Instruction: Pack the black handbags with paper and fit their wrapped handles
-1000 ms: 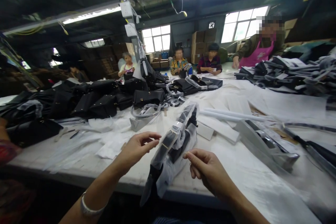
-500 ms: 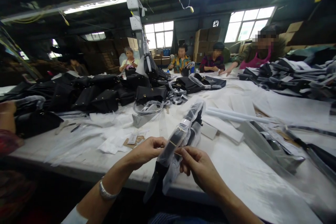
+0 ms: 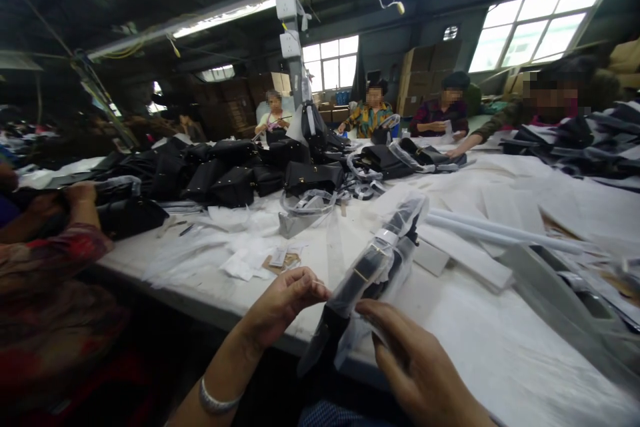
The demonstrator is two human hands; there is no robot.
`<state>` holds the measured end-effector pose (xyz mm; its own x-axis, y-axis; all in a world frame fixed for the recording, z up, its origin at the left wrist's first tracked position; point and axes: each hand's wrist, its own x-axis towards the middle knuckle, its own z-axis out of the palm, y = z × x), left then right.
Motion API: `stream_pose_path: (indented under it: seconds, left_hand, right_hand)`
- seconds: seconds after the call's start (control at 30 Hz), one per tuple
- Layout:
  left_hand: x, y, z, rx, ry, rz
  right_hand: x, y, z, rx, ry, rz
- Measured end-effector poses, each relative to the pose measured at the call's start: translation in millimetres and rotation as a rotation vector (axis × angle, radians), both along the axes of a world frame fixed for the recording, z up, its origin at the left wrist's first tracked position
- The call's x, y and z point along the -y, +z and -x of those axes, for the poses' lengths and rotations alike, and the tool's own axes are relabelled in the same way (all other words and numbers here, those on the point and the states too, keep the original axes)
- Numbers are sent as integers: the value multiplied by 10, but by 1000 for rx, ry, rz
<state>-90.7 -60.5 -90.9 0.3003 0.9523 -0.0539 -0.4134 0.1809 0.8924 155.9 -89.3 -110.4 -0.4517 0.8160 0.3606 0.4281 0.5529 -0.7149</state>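
A black handbag (image 3: 325,332) stands tilted across the table's front edge. Clear plastic film (image 3: 395,213) wraps its strap, and gold-coloured metal fittings show through. On its left side, my left hand (image 3: 283,310) is closed in a pinch, with a thin pale bit at the fingertips too small to name. My right hand (image 3: 417,360) is on the bag's other side, fingers stretched toward the film and thumb apart. Its fingertips are at the wrapped side; whether they press on it is hard to see.
Several black handbags (image 3: 233,187) are heaped along the left and middle. A grey tray (image 3: 545,293) and white tubes (image 3: 505,230) lie at right, near white sheets (image 3: 460,260). A co-worker's arm (image 3: 83,213) reaches in from the left; several people sit across the table (image 3: 210,307).
My right hand has opened from its pinch and come nearer to me. My left hand has drawn slightly away from the bag, still pinched. The view has swung left.
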Motion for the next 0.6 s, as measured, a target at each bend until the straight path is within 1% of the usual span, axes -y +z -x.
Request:
stream_pose_path:
  seconds: [0.17,0.27,0.33,0.37,0.43,0.5,0.6]
  left_hand:
    - [41,-7,-48,97,40,9]
    - [60,-16,-76,139,65,-8]
    - [73,-6,-85,166,89,-6]
    - [80,4,-86,180,107,-2]
    - [97,27,-87,194,140,9]
    - [110,42,-93,178,148,35]
    - [107,28,-132,100,141,60]
  right_hand:
    - [-37,-140,-60,94,-120,-294]
    - [-64,-247,-132,84,-111,-412]
    - [-75,-287,-194,56,-69,-443]
    - [-75,-287,-226,31,-55,-441]
    - [-61,-242,-273,-44,-51,-382]
    - [-38,-144,-273,-163,-54,-280]
    - [-37,34,-155,-384,-19,-136]
